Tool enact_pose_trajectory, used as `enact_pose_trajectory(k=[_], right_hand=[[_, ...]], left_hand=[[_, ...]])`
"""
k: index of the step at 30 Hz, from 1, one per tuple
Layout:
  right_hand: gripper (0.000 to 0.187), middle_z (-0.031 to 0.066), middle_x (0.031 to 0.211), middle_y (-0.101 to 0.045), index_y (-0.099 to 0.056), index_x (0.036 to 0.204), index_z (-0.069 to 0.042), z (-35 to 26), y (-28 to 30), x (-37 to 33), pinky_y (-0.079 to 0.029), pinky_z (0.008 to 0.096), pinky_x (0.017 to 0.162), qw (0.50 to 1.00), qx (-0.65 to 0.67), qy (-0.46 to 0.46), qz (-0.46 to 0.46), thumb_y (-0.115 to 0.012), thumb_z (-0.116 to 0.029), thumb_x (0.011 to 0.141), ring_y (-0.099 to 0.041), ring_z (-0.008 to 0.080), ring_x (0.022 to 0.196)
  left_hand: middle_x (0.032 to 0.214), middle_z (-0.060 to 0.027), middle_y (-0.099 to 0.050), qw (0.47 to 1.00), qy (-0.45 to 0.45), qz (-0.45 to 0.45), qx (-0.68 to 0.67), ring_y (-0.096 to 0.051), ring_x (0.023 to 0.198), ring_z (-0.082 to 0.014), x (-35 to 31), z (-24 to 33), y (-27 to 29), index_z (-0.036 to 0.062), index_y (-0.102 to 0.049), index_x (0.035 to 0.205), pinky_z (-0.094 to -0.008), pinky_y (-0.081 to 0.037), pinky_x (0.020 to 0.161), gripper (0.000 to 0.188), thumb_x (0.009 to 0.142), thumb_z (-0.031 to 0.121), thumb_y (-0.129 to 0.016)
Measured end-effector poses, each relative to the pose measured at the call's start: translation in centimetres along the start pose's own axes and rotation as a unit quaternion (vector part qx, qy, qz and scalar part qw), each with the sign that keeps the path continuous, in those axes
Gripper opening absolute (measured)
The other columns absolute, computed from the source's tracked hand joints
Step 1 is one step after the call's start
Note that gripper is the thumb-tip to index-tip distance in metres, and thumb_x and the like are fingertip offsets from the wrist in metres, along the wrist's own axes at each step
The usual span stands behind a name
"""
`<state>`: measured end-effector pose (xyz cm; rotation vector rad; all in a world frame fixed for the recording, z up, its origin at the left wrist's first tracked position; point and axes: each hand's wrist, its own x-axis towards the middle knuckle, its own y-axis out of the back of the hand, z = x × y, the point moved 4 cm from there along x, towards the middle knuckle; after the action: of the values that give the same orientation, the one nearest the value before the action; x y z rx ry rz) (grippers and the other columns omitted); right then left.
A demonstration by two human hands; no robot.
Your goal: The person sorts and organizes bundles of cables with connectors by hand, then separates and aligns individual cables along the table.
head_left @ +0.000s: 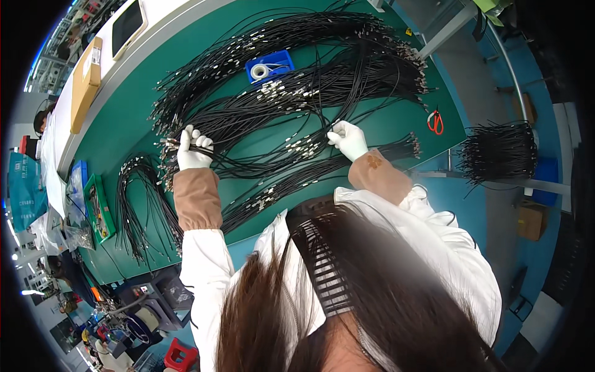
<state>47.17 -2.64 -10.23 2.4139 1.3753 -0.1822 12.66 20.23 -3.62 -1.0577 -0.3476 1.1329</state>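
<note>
A worker in a white coat, tan sleeve guards and white gloves bends over a green work table (396,127) strewn with bundles of thin black cables tipped with small metal connectors. The left hand (193,149) is closed in a fist around a bundle of black cables (248,162) near its connector ends, which bristle out just to the left of the glove; from the fist the strands sweep rightward in a long shallow arc across the table toward the other arm. The right hand (348,139) sits well apart from the left, its fingertips pinched narrow on a few strands at the top of the glove — whether it truly grips them or only touches them cannot be told at this size. The held bundle's long axis runs roughly left to right between the two gloves, so the cable lies stretched across the person's front rather than pointing away from the body, and each hand is at one end of that span. Farther back lie the larger cable heaps (297,56), looping from the table's far left to its far right, with a small blue tray (271,66) holding a roll of white tape among them. A pair of red-handled scissors (436,121) lies near the right edge of the table — nearer the right hand than the left — and a separate fan of black cables (499,152) rests on a stand beyond that edge.
</note>
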Motion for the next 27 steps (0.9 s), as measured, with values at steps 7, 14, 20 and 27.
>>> enact_pose_trajectory(k=[7, 14, 20, 27], right_hand=[[0.011, 0.0029, 0.075, -0.06, -0.052, 0.094, -0.002, -1.9, -0.3, -1.4, -0.045, 0.022, 0.051, 0.997, 0.075, -0.03, -0.002, -0.055, -0.011, 0.089, -0.057, 0.0086, 0.057], [0.01, 0.0, 0.077, -0.06, -0.054, 0.092, -0.005, -0.1, -0.1, -1.2, -0.042, 0.0208, 0.051, 0.994, 0.089, -0.047, -0.033, -0.053, -0.015, 0.091, -0.054, 0.0062, 0.057], [0.02, -0.0004, 0.088, -0.062, -0.059, 0.105, -0.006, -0.9, 1.1, 0.0, -0.042, 0.0196, 0.055, 0.994, 0.066, -0.053, -0.066, -0.052, -0.009, 0.087, -0.057, 0.0059, 0.073], [0.024, 0.0027, 0.093, -0.064, -0.061, 0.108, -0.006, -4.4, 3.3, 3.8, -0.041, 0.0193, 0.053, 0.995, 0.074, -0.063, -0.018, -0.051, -0.019, 0.09, -0.055, 0.0074, 0.069]], left_hand=[[0.077, 0.0002, -0.055, 0.999, 0.003, 0.02, 0.026, -0.044, 0.06, -0.0118, 0.4, -0.1, -1.1, 0.0094, -0.058, 0.099, -0.0276, -0.039, 0.059, 0.016, 0.09, 0.022, -0.058], [0.07, 0.0011, -0.051, 1.0, 0.017, 0.009, 0.017, -0.034, 0.054, -0.0106, 0.0, -0.7, -1.7, 0.0086, -0.057, 0.101, -0.0256, -0.032, 0.055, 0.019, 0.088, 0.023, -0.06], [0.056, 0.0053, -0.034, 0.999, 0.025, -0.014, 0.042, -0.021, 0.042, -0.0069, -1.1, -0.6, -2.7, 0.0088, -0.054, 0.092, -0.022, -0.023, 0.044, 0.021, 0.09, 0.029, -0.058], [0.05, 0.0052, -0.029, 0.995, 0.049, 0.006, 0.092, -0.019, 0.04, -0.007, -2.1, -0.5, -4.2, 0.0086, -0.055, 0.087, -0.0216, -0.023, 0.042, 0.024, 0.091, 0.033, -0.056]])
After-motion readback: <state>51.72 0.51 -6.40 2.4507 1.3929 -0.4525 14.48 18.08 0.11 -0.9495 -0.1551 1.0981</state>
